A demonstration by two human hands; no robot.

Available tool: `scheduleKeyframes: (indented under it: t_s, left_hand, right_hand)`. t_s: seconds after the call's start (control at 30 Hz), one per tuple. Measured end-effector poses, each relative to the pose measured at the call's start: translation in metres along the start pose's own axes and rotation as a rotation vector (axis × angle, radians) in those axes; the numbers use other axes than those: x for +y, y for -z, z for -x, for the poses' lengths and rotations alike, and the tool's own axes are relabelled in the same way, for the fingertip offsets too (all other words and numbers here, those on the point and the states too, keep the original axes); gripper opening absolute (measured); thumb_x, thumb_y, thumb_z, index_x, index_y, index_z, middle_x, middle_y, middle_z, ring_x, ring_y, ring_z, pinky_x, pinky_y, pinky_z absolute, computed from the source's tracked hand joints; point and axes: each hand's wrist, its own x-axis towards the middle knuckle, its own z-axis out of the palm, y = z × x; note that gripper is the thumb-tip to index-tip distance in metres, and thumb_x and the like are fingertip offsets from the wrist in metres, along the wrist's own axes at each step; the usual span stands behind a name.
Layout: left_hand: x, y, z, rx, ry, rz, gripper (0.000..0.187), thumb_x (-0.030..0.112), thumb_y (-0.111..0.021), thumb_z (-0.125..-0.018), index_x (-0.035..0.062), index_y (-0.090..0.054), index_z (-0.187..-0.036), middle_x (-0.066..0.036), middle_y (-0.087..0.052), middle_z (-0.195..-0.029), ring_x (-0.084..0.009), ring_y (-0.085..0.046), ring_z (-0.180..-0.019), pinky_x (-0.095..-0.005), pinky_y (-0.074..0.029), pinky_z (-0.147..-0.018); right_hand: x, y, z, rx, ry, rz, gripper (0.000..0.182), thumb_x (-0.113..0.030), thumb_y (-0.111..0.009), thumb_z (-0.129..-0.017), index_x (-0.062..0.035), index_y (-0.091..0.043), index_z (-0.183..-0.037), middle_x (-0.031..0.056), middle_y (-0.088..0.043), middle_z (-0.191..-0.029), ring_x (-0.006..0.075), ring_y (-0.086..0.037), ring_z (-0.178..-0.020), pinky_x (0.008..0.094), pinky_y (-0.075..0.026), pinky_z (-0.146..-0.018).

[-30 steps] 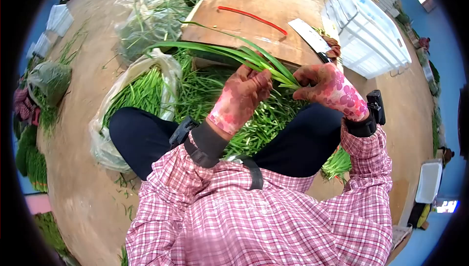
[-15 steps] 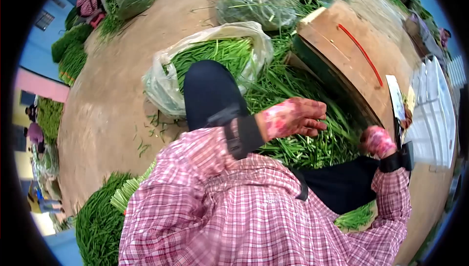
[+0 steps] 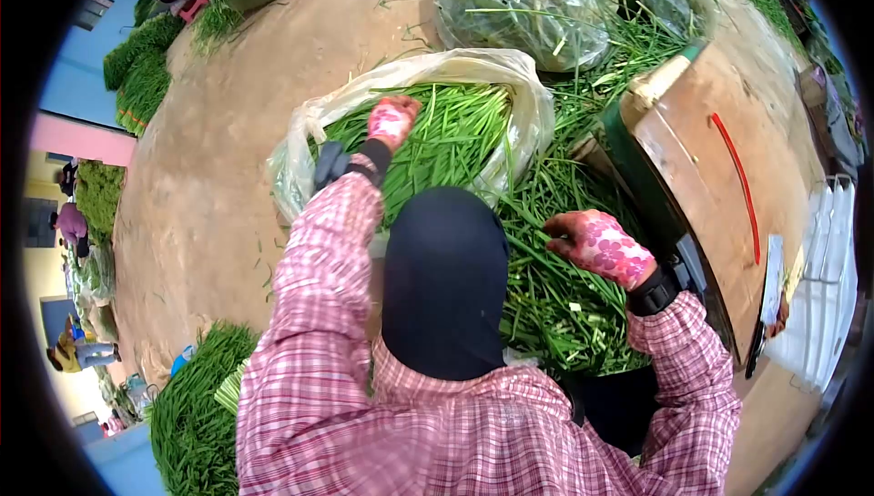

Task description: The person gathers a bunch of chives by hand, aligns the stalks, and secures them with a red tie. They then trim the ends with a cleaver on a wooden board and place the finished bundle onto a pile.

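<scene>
The left hand [image 3: 394,121] reaches onto the bagged greens [image 3: 451,136], grip unclear from here. The right hand [image 3: 550,233] hangs half-open over loose leaves [image 3: 569,314].

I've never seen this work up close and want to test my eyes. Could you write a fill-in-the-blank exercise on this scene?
1. The hand at the greens in the open plastic bag is the person's ____ hand.
2. The other hand has a pink pattern of ____.
3. The thin strip on the wooden board is ____.
4. The crates beside the board are ____.

Missing words: left; flowers; red; white.
</scene>
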Motion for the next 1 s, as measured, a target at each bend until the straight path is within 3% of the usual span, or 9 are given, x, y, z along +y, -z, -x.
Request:
scheduleKeyframes:
  t_s: [0.17,0.23,0.3,0.43,0.5,0.63,0.7,0.83,1.0]
  left_hand:
    - [-0.03,-0.071,-0.06,-0.211,0.13,-0.513,0.044,0.048,-0.069,-0.076,0.0135,-0.071,-0.103,-0.012,-0.069,-0.103,-0.0308,-0.064,-0.1,-0.0415,-0.051,-0.085]
    - [-0.029,-0.049,-0.058,-0.187,0.135,-0.197,0.042,0.042,-0.072,-0.075,0.0102,-0.071,-0.101,-0.011,-0.07,-0.099,-0.0296,-0.066,-0.092,-0.0393,-0.052,-0.082]
    - [-0.032,-0.029,-0.049,-0.169,0.081,0.384,0.031,0.026,-0.077,-0.073,0.0055,-0.071,-0.095,-0.008,-0.07,-0.084,-0.0125,-0.064,-0.078,-0.0281,-0.05,-0.073]
    - [0.026,-0.002,-0.003,-0.425,-0.159,0.362,0.023,0.023,-0.072,-0.078,0.0058,-0.072,-0.094,-0.008,-0.071,-0.087,-0.0144,-0.064,-0.078,-0.0263,-0.05,-0.077]
    - [0.048,-0.005,0.012,-0.665,-0.195,0.29,0.027,0.026,-0.072,-0.079,0.0068,-0.072,-0.097,-0.009,-0.071,-0.086,-0.0167,-0.065,-0.077,-0.0293,-0.05,-0.077]
    - [0.021,-0.02,-0.034,-0.306,-0.171,0.025,0.031,0.032,-0.063,-0.085,0.008,-0.071,-0.101,-0.015,-0.07,-0.091,-0.0277,-0.068,-0.088,-0.0361,-0.051,-0.083]
    - [-0.01,-0.032,-0.072,-0.404,-0.098,-0.116,0.037,0.035,-0.058,-0.088,0.0092,-0.066,-0.113,-0.017,-0.067,-0.105,-0.0323,-0.063,-0.102,-0.0416,-0.048,-0.089]
    - [-0.053,-0.071,-0.175,0.062,-0.62,-0.19,0.044,0.026,-0.058,-0.087,0.0071,-0.056,-0.127,-0.022,-0.064,-0.11,-0.0362,-0.062,-0.105,-0.0398,-0.048,-0.09]
    - [0.014,-0.056,-0.173,-0.424,-0.303,-0.404,0.041,0.035,-0.059,-0.087,0.0064,-0.061,-0.115,-0.02,-0.066,-0.105,-0.0375,-0.061,-0.099,-0.0436,-0.048,-0.087]
  right_hand:
    - [0.015,-0.004,-0.065,-0.035,-0.025,-0.055,0.032,-0.023,-0.065,-0.085,-0.0009,-0.065,-0.108,0.02,-0.067,-0.098,0.0351,-0.065,-0.091,0.0418,-0.051,-0.08]
    - [0.023,-0.001,-0.084,-0.028,-0.065,-0.09,0.03,-0.019,-0.066,-0.086,0.0011,-0.065,-0.108,0.019,-0.068,-0.098,0.0309,-0.066,-0.09,0.0369,-0.052,-0.079]
    - [0.043,-0.008,-0.109,0.064,-0.026,-0.302,0.032,-0.02,-0.065,-0.088,0.0032,-0.064,-0.11,0.0161,-0.069,-0.098,0.0239,-0.067,-0.09,0.0331,-0.052,-0.08]
    - [0.02,-0.017,-0.181,0.404,-0.205,-0.746,0.065,-0.042,-0.065,-0.087,0.0037,-0.05,-0.13,0.0137,-0.065,-0.107,0.0152,-0.061,-0.084,0.0263,-0.048,-0.073]
    - [0.023,-0.046,-0.223,0.374,-0.181,-1.096,0.039,-0.038,-0.066,-0.087,-0.0039,-0.064,-0.106,0.0022,-0.065,-0.081,0.0074,-0.052,-0.065,0.0243,-0.039,-0.055]
    - [0.069,-0.083,-0.261,0.569,-0.543,-1.266,0.02,-0.029,-0.059,-0.092,-0.0096,-0.065,-0.091,-0.0002,-0.065,-0.079,0.0109,-0.054,-0.066,0.0275,-0.043,-0.057]
    - [0.091,-0.083,-0.259,0.579,-0.642,-1.37,0.02,-0.03,-0.056,-0.093,-0.0116,-0.063,-0.09,0.0004,-0.066,-0.087,0.014,-0.058,-0.084,0.0343,-0.049,-0.068]
    - [0.121,-0.1,-0.291,0.668,-0.733,-1.47,0.035,-0.032,-0.061,-0.091,-0.0035,-0.058,-0.111,0.0088,-0.062,-0.099,0.0225,-0.06,-0.079,0.0371,-0.054,-0.066]
    - [0.123,-0.096,-0.316,0.604,-0.771,-1.148,0.051,-0.033,-0.068,-0.085,0.0069,-0.056,-0.116,0.0134,-0.063,-0.088,0.022,-0.061,-0.075,0.0338,-0.051,-0.057]
